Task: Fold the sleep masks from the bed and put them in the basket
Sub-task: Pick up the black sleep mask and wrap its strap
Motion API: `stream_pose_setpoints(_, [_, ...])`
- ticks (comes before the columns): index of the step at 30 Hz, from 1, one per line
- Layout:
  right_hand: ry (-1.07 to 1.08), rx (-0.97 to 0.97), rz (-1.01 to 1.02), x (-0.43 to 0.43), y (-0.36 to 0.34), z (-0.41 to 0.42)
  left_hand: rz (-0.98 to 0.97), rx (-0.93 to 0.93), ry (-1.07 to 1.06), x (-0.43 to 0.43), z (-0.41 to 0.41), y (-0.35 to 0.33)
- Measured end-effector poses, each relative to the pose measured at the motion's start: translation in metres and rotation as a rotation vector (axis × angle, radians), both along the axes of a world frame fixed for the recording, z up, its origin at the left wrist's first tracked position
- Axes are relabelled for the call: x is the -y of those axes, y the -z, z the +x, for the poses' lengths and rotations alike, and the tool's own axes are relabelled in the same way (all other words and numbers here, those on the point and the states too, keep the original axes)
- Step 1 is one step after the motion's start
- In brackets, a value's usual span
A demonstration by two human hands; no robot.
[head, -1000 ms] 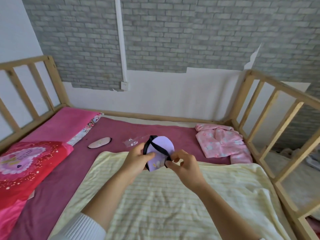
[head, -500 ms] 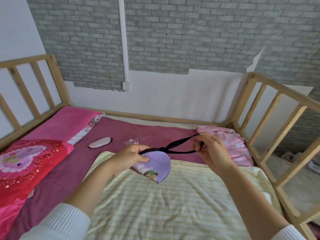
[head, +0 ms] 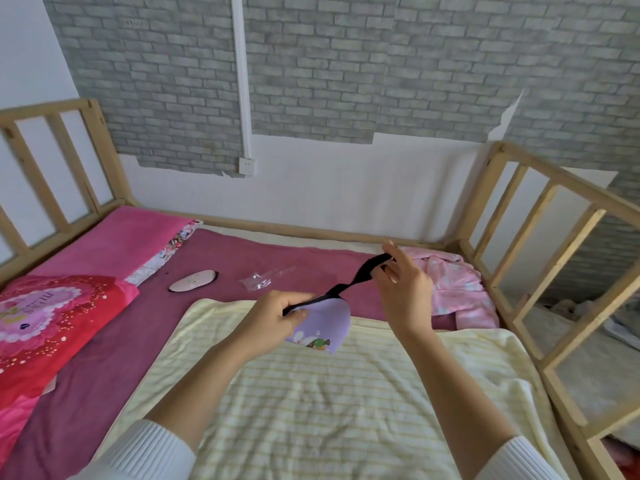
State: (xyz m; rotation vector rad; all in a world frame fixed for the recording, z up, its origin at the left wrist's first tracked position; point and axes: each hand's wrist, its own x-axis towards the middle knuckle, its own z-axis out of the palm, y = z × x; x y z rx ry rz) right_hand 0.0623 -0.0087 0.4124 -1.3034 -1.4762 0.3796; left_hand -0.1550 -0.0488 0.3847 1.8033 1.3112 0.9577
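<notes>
Above the near edge of the pale yellow striped blanket (head: pixel 311 410), the left hand (head: pixel 273 323) pinches the folded lilac fabric sleep mask (head: pixel 325 327) while the right hand (head: pixel 403 292) grips its black elastic strap (head: pixel 363 275) pulled taut, so folding is under way and winding the strap around the mask likely comes next.

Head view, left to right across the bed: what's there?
Red heart-print pillow → white oval sleep mask → clear plastic wrapper → folded purple sleep mask in left hand → right hand pulling its black strap → pink pyjamas.

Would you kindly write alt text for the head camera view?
Over a yellow striped blanket, the left hand pinches a folded lilac sleep mask while the right hand pulls its black strap taut. Another mask lies on the maroon sheet.
</notes>
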Motion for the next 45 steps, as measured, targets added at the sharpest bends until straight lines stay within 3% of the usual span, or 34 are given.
stream_pose_setpoints(6, [-0.243, -0.319, -0.226, 0.010, 0.001, -0.027, 0.005, 0.384, -0.217, 0.005, 0.025, -0.005])
stream_pose_setpoints(10, [-0.285, -0.423, -0.238, 0.015, 0.006, -0.044, -0.150, 0.576, -0.257, 0.006, 0.043, -0.004])
stream_pose_setpoints(19, [-0.434, -0.367, -0.259, 0.021, 0.010, -0.043, 0.088, 0.304, -0.043, 0.000, 0.032, -0.033])
stream_pose_setpoints(22, [-0.424, -0.462, -0.239, 0.024, 0.015, -0.050, 0.165, 0.394, -0.226, -0.002, 0.028, -0.033])
stream_pose_setpoints(26, [-0.194, -0.659, -0.156, 0.038, 0.022, -0.073, 0.125, 0.623, -0.502, -0.005, 0.025, -0.022])
stream_pose_setpoints(30, [-0.113, -0.839, -0.182, 0.057, 0.023, -0.099, 0.125, 0.874, -0.723, -0.007, 0.022, -0.024])
stream_pose_setpoints(33, [-0.235, -0.679, -0.284, 0.070, 0.027, -0.106, 0.131, 1.001, -0.820, -0.006, 0.006, -0.034])
stream_pose_setpoints(36, [-0.359, -0.483, -0.363, 0.072, 0.027, -0.102, 0.069, 0.987, -0.808, 0.009, -0.008, -0.037])
stream_pose_setpoints(40, [-0.581, -0.475, -0.475, 0.063, 0.012, -0.106, 0.070, 0.990, -0.892, 0.037, -0.022, -0.030])
stream_pose_setpoints(45, [-0.797, -0.361, -0.570, 0.064, 0.004, -0.145, -0.045, 0.971, -0.829, 0.087, -0.060, -0.020])
